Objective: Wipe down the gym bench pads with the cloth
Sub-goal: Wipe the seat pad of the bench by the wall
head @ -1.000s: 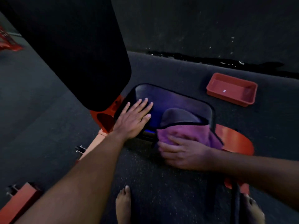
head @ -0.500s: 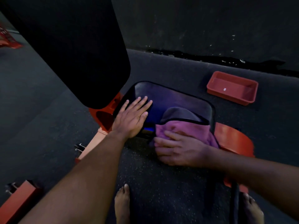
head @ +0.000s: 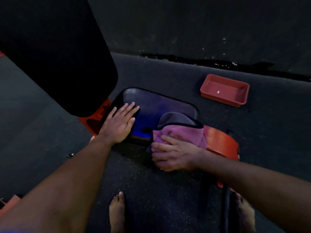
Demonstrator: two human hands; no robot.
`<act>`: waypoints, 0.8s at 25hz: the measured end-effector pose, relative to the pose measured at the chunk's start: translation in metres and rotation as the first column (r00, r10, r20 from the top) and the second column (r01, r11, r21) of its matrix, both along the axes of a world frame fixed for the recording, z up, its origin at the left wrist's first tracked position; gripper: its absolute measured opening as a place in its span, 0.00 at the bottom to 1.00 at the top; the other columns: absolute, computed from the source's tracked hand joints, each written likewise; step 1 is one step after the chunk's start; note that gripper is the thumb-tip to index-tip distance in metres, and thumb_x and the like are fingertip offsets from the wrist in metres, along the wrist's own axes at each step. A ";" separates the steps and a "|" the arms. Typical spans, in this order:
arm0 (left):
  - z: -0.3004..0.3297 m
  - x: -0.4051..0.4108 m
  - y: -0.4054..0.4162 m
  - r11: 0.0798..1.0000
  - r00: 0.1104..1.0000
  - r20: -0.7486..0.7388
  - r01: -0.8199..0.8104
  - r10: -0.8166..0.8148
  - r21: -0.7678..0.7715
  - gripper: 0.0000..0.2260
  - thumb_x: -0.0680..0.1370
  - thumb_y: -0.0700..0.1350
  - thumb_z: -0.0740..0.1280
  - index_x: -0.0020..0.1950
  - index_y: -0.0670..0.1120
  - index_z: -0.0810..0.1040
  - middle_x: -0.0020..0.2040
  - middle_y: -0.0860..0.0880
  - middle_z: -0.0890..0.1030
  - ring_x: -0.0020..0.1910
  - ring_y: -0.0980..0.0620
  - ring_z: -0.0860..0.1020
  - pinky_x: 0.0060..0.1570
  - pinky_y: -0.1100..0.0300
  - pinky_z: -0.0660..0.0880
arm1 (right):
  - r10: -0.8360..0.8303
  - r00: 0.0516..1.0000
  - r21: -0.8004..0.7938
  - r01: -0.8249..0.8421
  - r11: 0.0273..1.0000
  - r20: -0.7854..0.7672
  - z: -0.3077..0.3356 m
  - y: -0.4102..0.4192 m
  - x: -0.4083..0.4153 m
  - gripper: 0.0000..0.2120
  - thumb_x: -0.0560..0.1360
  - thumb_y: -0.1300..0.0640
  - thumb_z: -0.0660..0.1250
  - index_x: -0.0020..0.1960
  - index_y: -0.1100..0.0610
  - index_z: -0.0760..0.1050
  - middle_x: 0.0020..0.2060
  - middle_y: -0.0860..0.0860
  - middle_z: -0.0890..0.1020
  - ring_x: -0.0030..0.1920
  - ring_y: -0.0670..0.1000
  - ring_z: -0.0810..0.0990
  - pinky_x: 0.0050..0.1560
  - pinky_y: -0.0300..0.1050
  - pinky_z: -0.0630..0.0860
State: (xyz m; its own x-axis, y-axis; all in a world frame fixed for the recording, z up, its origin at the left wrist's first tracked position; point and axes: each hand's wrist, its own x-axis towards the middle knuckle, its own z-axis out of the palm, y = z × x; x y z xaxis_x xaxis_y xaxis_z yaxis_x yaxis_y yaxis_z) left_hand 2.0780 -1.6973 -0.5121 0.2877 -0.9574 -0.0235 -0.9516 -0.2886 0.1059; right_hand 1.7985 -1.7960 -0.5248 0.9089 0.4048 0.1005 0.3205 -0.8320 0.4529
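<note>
While the left hand point(head: 119, 125) lies flat, the cloth point(head: 178, 134) drapes the seat pad's point(head: 159, 105) near edge.

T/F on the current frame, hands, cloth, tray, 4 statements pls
1. The left hand lies flat on the seat pad. True.
2. The right hand presses the cloth at the pad's near edge. True.
3. The cloth is green. False: it is pink.
4. The red tray sits on the pad. False: it is on the floor, apart from the bench.
</note>
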 end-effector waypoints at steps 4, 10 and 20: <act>0.026 -0.058 -0.023 0.978 0.965 -0.168 -0.190 0.201 0.083 0.25 0.87 0.56 0.50 0.84 0.53 0.55 0.86 0.52 0.48 0.84 0.53 0.47 0.82 0.45 0.42 | -0.463 0.882 0.585 0.329 0.741 0.090 0.037 -0.034 -0.082 0.16 0.77 0.54 0.65 0.64 0.44 0.78 0.62 0.46 0.79 0.65 0.54 0.73 0.64 0.57 0.69; 0.000 -0.093 -0.042 0.979 0.981 0.015 -0.193 0.192 0.059 0.39 0.76 0.72 0.31 0.84 0.57 0.40 0.84 0.53 0.37 0.84 0.49 0.38 0.80 0.38 0.37 | -0.817 0.538 0.976 0.054 -0.210 -0.205 0.042 -0.103 -0.051 0.07 0.80 0.62 0.69 0.55 0.52 0.79 0.57 0.43 0.83 0.60 0.41 0.80 0.69 0.53 0.72; -0.007 -0.077 -0.048 0.998 0.998 0.066 0.004 -0.008 0.057 0.38 0.76 0.71 0.32 0.83 0.55 0.33 0.82 0.51 0.30 0.82 0.48 0.30 0.79 0.39 0.33 | -0.416 0.687 0.771 0.634 -0.058 -0.596 0.027 -0.207 0.117 0.05 0.82 0.54 0.67 0.55 0.53 0.81 0.56 0.49 0.83 0.59 0.50 0.80 0.68 0.50 0.72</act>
